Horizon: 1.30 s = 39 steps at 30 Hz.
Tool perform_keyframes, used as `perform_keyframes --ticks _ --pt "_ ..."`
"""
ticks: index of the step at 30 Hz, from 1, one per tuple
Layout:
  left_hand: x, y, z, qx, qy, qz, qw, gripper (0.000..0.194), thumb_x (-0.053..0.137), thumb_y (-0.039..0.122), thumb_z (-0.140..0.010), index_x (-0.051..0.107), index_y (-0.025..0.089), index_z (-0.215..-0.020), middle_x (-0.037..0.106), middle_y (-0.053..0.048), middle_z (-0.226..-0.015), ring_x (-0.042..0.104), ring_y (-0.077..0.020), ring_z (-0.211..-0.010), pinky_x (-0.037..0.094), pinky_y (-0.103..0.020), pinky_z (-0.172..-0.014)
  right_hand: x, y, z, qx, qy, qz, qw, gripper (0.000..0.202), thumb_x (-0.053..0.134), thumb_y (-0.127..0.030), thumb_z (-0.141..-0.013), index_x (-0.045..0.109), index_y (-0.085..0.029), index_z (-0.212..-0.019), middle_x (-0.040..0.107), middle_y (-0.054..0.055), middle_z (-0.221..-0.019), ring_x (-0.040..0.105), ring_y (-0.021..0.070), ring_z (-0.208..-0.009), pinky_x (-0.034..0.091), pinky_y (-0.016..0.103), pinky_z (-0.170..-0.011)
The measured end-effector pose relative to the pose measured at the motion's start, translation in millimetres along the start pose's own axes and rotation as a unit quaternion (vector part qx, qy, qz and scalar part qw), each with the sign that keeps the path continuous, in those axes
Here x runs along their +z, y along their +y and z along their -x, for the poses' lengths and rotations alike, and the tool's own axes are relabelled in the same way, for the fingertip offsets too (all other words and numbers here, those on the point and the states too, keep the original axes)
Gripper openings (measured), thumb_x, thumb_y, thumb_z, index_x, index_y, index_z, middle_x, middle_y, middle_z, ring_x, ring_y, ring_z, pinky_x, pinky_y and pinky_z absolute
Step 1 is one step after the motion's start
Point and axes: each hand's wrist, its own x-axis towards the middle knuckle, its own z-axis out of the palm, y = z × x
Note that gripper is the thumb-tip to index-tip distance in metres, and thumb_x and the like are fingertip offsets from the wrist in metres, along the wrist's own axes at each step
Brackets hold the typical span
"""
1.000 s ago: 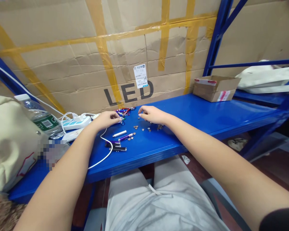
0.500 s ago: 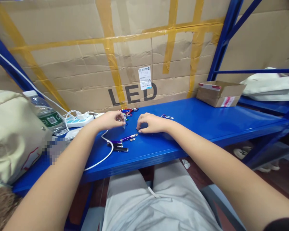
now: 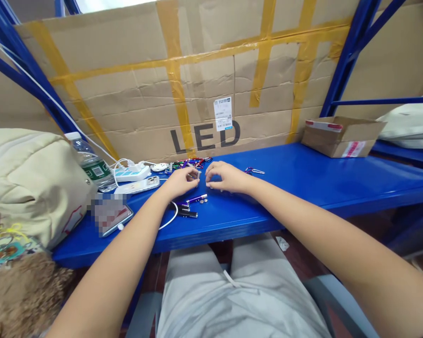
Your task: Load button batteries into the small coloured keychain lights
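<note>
The left hand (image 3: 183,182) pinches a silvery thing (image 3: 199,174) near a purple tube (image 3: 196,199). I can't tell if the right hand (image 3: 229,177) is closed.

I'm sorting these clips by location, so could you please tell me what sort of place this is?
Probably a storeroom or small workshop: a blue shelf serves as a worktop, taped cardboard marked LED stands behind it, and a cardboard box sits on it.

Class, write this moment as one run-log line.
left hand: curled, grip unclear | right hand: curled, grip unclear | purple tube: on blue table | small discs: beside tube
</note>
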Motion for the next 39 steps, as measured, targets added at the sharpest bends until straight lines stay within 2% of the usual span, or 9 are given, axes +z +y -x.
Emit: perform_keyframes --ticks 4,8,26,31,34,39 --pt "9.3 3 -1 0.042 0.002 0.014 0.999 0.022 0.058 0.028 -0.075 0.066 0.018 -0.093 0.071 -0.005 -0.092 0.067 -0.0201 -0.084 0.053 -0.035 -0.080 -4 0 -2 -0.006 0.110 -0.025 0.994 0.007 0.065 -0.023 -0.082 0.069 -0.019 -0.087 0.063 0.007 -0.099 0.058 0.0210 -0.099 0.044 0.038 -0.091" --pt "15.7 5 -1 0.073 0.010 0.047 0.996 0.021 0.059 0.026 -0.075 0.065 0.018 -0.094 0.072 -0.005 -0.095 0.068 -0.0201 -0.089 0.054 -0.033 -0.079 -4 -2 -3 0.000 0.143 -0.034 0.989 0.007 0.065 -0.022 -0.082 0.069 -0.018 -0.085 0.062 0.007 -0.094 0.058 0.0201 -0.095 0.045 0.037 -0.087" --pt "8.7 7 2 0.117 0.027 -0.030 0.992 0.023 0.057 0.031 -0.079 0.067 0.019 -0.098 0.073 -0.004 -0.093 0.067 -0.0187 -0.086 0.052 -0.031 -0.081 -5 -3 -2 0.006 0.113 -0.058 0.992 0.010 0.066 -0.022 -0.081 0.071 -0.019 -0.089 0.063 0.005 -0.090 0.059 0.0181 -0.089 0.045 0.034 -0.084" --pt "4.9 12 3 0.129 0.077 -0.060 0.987 0.021 0.056 0.030 -0.080 0.067 0.019 -0.094 0.071 -0.004 -0.098 0.065 -0.0184 -0.087 0.051 -0.031 -0.081 -8 -1 -2 0.009 0.111 -0.040 0.993 0.018 0.068 -0.025 -0.080 0.069 -0.019 -0.097 0.066 0.006 -0.094 0.059 0.0195 -0.092 0.045 0.034 -0.084" --pt "3.1 12 2 0.146 0.097 -0.072 0.982 0.018 0.057 0.027 -0.080 0.067 0.019 -0.093 0.071 -0.005 -0.100 0.064 -0.0182 -0.089 0.050 -0.030 -0.084 -8 1 1 0.038 0.074 0.002 0.997 0.016 0.069 -0.024 -0.079 0.070 -0.019 -0.093 0.066 0.007 -0.096 0.058 0.0215 -0.096 0.043 0.036 -0.088" --pt "2.7 8 1 0.160 0.092 -0.084 0.979 0.016 0.058 0.026 -0.081 0.067 0.019 -0.092 0.070 -0.005 -0.100 0.063 -0.0186 -0.091 0.050 -0.031 -0.086 0 13 4 0.075 -0.043 0.036 0.996 0.012 0.074 -0.026 -0.075 0.074 -0.023 -0.086 0.066 0.007 -0.095 0.059 0.0227 -0.096 0.044 0.034 -0.087"
